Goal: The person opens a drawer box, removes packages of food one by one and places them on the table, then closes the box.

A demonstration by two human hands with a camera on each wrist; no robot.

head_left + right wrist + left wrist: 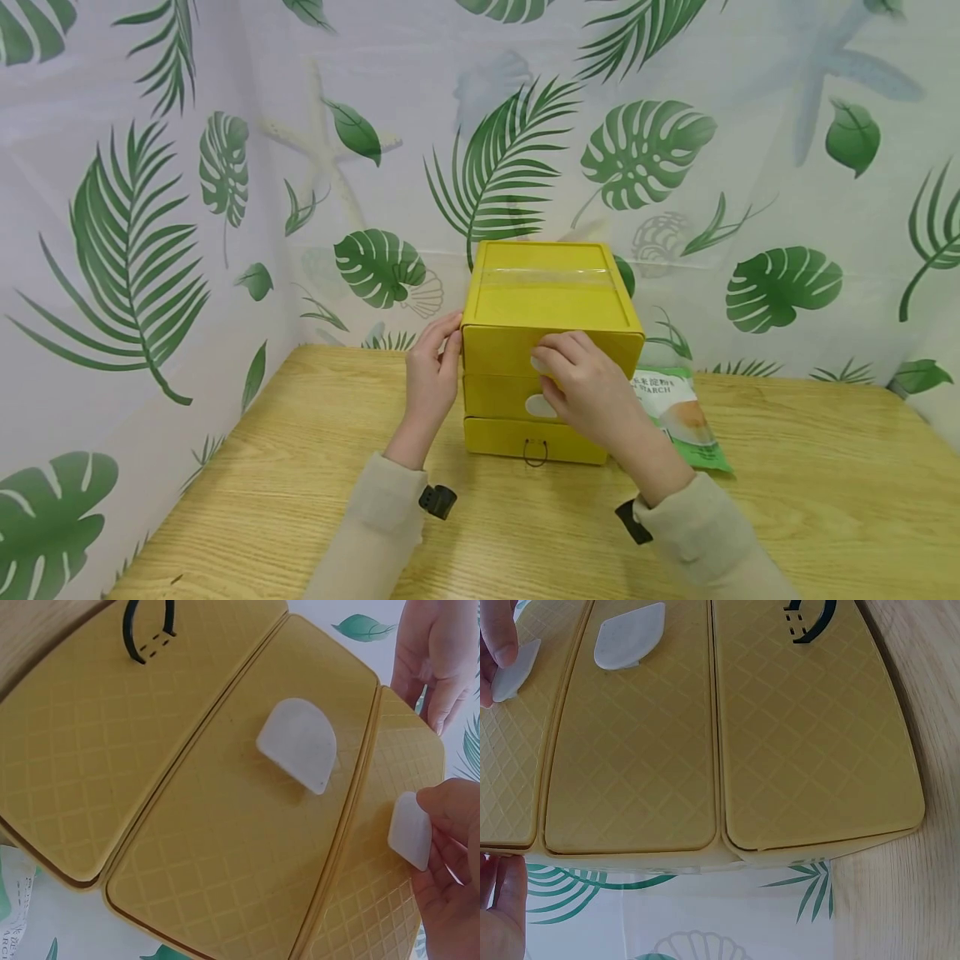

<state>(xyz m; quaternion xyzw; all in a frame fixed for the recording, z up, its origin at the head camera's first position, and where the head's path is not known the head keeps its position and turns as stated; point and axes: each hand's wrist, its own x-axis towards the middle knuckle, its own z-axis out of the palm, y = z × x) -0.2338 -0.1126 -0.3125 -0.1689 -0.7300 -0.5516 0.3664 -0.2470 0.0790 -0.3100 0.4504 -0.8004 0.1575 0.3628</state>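
A yellow drawer box (555, 312) with three stacked drawers stands on the wooden table. My right hand (592, 387) pinches the white handle (410, 831) of the top drawer between thumb and fingers. Against the box's upper left side rests my left hand (435, 367), its fingers extended along the edge. The middle drawer carries a second white handle (630, 636), and the bottom drawer (491, 435) has a black loop (535, 452) as its pull. All three drawer fronts sit flush with the box in the wrist views.
Right of the box lies a green and white starch bag (682, 417), partly behind my right hand. Clear tape (547, 277) runs across the box top. Behind the wooden table (300, 467) hangs a leaf-printed cloth (525, 150), which also covers the left side.
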